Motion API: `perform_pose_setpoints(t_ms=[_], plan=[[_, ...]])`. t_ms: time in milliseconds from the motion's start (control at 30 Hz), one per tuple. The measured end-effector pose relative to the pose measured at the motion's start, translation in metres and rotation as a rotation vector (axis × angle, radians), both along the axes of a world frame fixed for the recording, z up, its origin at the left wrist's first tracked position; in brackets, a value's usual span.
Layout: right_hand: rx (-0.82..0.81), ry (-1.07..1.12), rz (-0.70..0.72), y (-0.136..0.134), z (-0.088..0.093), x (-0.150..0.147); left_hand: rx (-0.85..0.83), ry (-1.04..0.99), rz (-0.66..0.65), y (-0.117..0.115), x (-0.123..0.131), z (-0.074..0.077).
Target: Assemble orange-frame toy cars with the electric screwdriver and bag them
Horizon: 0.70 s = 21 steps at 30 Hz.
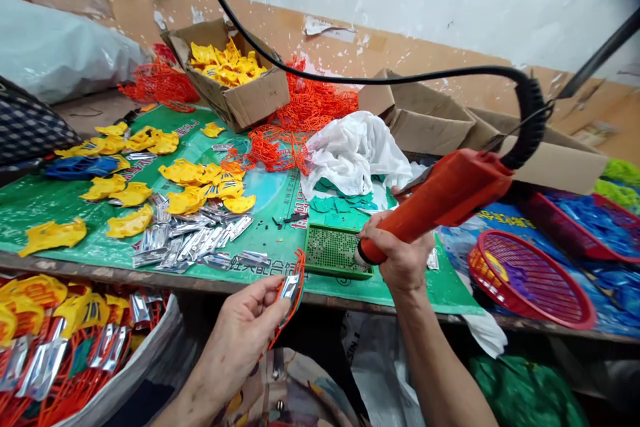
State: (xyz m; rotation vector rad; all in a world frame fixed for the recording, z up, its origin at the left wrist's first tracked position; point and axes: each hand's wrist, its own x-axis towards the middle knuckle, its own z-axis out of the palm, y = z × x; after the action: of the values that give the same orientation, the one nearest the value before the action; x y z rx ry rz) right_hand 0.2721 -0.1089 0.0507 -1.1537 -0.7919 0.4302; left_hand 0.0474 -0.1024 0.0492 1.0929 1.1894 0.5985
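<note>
In my left hand, pinched between thumb and fingers, is a shiny silver piece with thin orange plastic strands beside it. My right hand is wrapped round a red electric screwdriver, its nose pointing down to the left. That nose is at the right end of a shallow green tray holding many tiny metal parts, probably screws; whether it touches them I cannot tell. Left of the tray lies a pile of silver pieces, with yellow plastic shells behind it.
A black cable arcs over the table to the screwdriver. Behind stand a carton of yellow shells, orange netting and a white cloth. A red basket is at right; a sack of assembled pieces sits lower left.
</note>
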Motion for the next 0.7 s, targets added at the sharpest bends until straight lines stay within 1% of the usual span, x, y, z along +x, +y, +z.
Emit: perform_pose_setpoints(t_ms=[100,267,467,700], plan=[[-0.025,-0.009,0.01,0.001,-0.002,0.0,-0.033,0.032,-0.028,0.0,0.004,0.0],[-0.051,-0.04,0.013,0.002,-0.007,0.0,-0.044,0.036,-0.094,0.001,0.005,-0.005],[-0.048,-0.041,0.001,0.003,-0.009,0.0,-0.066,0.02,-0.096,0.002,0.007,-0.006],[-0.077,-0.035,-0.023,0.003,-0.007,-0.002,-0.035,0.015,-0.161,0.002,0.001,-0.019]])
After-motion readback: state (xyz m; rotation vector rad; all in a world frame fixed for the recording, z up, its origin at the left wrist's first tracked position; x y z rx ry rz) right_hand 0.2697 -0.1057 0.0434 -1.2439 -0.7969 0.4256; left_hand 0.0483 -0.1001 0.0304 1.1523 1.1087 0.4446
